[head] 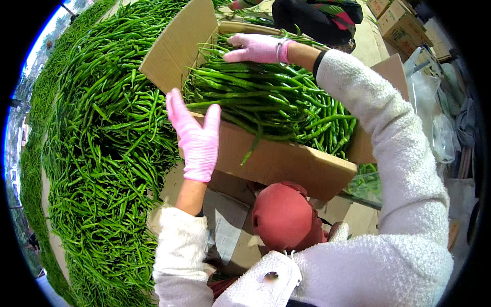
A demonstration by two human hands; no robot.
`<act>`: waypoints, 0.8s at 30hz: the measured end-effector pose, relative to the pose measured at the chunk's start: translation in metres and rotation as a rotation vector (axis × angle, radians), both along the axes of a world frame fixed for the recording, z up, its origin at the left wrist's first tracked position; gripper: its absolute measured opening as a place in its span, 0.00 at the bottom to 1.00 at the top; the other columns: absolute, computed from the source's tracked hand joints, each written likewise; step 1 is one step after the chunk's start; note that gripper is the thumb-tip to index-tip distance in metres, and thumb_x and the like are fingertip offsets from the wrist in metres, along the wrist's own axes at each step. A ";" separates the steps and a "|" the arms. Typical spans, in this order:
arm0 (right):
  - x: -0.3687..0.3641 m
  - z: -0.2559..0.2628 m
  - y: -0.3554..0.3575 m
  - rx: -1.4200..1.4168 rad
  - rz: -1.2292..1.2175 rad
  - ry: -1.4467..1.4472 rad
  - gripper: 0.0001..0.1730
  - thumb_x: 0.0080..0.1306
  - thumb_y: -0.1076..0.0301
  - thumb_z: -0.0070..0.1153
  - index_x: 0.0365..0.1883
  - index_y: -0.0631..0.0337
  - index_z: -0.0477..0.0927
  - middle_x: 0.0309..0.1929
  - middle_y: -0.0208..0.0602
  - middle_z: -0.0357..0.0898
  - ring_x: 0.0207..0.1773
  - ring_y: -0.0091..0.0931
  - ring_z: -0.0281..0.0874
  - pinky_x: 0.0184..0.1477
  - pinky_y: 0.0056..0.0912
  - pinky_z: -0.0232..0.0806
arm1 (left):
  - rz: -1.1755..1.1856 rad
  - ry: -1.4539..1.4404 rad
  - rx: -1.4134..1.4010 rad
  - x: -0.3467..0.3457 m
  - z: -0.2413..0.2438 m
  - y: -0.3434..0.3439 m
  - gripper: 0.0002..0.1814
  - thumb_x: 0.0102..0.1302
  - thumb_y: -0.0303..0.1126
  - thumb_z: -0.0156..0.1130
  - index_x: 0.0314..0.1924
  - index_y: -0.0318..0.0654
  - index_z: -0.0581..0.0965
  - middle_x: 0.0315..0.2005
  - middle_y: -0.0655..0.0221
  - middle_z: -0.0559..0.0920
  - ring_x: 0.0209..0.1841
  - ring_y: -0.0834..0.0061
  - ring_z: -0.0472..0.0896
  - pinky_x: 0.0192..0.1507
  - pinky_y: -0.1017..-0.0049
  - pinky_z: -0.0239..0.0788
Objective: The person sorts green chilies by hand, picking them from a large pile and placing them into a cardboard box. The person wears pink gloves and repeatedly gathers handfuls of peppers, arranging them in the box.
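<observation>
An open cardboard box (pixel 276 153) filled with long green chili peppers (pixel 249 88) stands before me. The peppers lie mostly lengthwise, and one hangs over the near wall. My left hand (pixel 197 142), in a pink knit glove, is at the box's near left corner with thumb and fingers spread. Its fingertips are by the raised left flap (pixel 184 42); whether they touch it I cannot tell. My right hand (pixel 255 48), in a matching glove, lies palm down over the peppers near the far wall. Its fingers are apart and nothing shows in its grasp.
A large heap of green chili peppers (pixel 103 153) spreads along the left. Below the box is a rounded red cloth-covered shape (pixel 284 217), perhaps my knee. Another person in dark clothing (pixel 307 23) is beyond the box. Cardboard cartons (pixel 404 28) and clear plastic bags (pixel 424 88) are at right.
</observation>
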State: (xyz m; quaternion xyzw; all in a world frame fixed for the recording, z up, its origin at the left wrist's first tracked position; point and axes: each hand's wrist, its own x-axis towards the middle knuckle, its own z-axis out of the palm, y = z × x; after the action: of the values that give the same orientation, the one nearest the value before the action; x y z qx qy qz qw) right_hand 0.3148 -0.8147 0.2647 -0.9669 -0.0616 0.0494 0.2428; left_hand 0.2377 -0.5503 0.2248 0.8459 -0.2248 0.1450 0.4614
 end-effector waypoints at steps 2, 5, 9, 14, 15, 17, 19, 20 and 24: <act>-0.022 0.004 0.012 -0.074 0.002 0.026 0.47 0.66 0.31 0.49 0.69 0.62 0.64 0.66 0.51 0.69 0.69 0.42 0.67 0.69 0.39 0.59 | -0.091 -0.222 0.217 0.004 -0.001 -0.004 0.48 0.61 0.45 0.68 0.73 0.31 0.54 0.72 0.47 0.55 0.75 0.50 0.51 0.75 0.57 0.40; -0.042 -0.035 0.017 -0.189 0.057 -0.168 0.45 0.66 0.34 0.49 0.69 0.60 0.64 0.67 0.48 0.68 0.68 0.43 0.68 0.67 0.43 0.62 | -0.223 -0.398 0.532 0.020 -0.007 -0.024 0.50 0.61 0.54 0.64 0.74 0.34 0.53 0.73 0.54 0.55 0.76 0.53 0.50 0.75 0.53 0.39; -0.050 -0.050 0.029 -0.244 0.076 -0.271 0.37 0.68 0.44 0.50 0.66 0.61 0.67 0.64 0.47 0.71 0.63 0.43 0.71 0.63 0.44 0.66 | -0.320 -0.235 0.660 0.038 -0.043 -0.038 0.55 0.61 0.58 0.62 0.75 0.35 0.46 0.75 0.57 0.50 0.77 0.55 0.44 0.75 0.54 0.37; -0.055 -0.063 0.035 -0.300 0.096 -0.268 0.31 0.66 0.53 0.56 0.62 0.62 0.70 0.59 0.48 0.74 0.57 0.43 0.76 0.57 0.44 0.69 | -0.338 -0.141 0.825 0.035 -0.059 -0.045 0.55 0.64 0.62 0.57 0.75 0.32 0.44 0.75 0.55 0.47 0.78 0.55 0.41 0.75 0.55 0.36; -0.052 -0.067 0.042 -0.287 0.097 -0.281 0.30 0.65 0.54 0.56 0.62 0.62 0.70 0.58 0.47 0.75 0.56 0.43 0.76 0.56 0.44 0.70 | -0.327 -0.103 0.900 0.037 -0.052 -0.041 0.55 0.64 0.63 0.55 0.75 0.31 0.44 0.75 0.54 0.47 0.78 0.55 0.41 0.75 0.56 0.35; -0.049 -0.075 0.044 -0.313 0.076 -0.282 0.29 0.66 0.54 0.54 0.61 0.62 0.71 0.57 0.46 0.76 0.55 0.42 0.77 0.56 0.44 0.70 | -0.337 0.057 1.058 0.041 -0.038 -0.054 0.56 0.65 0.65 0.52 0.75 0.29 0.42 0.76 0.54 0.46 0.78 0.56 0.41 0.76 0.59 0.36; -0.043 -0.071 0.050 -0.373 0.076 -0.225 0.30 0.67 0.53 0.53 0.62 0.62 0.71 0.58 0.47 0.76 0.56 0.42 0.76 0.57 0.44 0.70 | -0.329 0.086 1.063 0.049 -0.038 -0.049 0.56 0.64 0.66 0.51 0.75 0.30 0.42 0.76 0.53 0.46 0.78 0.56 0.41 0.76 0.58 0.36; -0.043 -0.070 0.049 -0.371 0.087 -0.215 0.32 0.67 0.50 0.52 0.64 0.61 0.70 0.59 0.47 0.75 0.57 0.42 0.76 0.58 0.44 0.69 | -0.326 0.077 1.060 0.049 -0.038 -0.048 0.57 0.64 0.66 0.52 0.75 0.31 0.42 0.76 0.54 0.46 0.78 0.56 0.41 0.76 0.57 0.36; -0.047 -0.061 0.040 -0.380 0.081 -0.181 0.38 0.67 0.43 0.52 0.66 0.61 0.68 0.63 0.48 0.72 0.62 0.42 0.73 0.63 0.43 0.66 | -0.291 -0.108 0.929 0.041 -0.048 -0.040 0.51 0.64 0.62 0.56 0.75 0.37 0.48 0.75 0.60 0.51 0.77 0.60 0.47 0.74 0.52 0.38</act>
State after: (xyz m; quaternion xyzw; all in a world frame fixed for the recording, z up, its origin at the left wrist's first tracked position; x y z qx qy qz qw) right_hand 0.2678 -0.7751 0.2037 -0.9924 -0.1118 -0.0172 0.0476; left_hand 0.2791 -0.5904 0.1769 0.9133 -0.4054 0.0069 0.0381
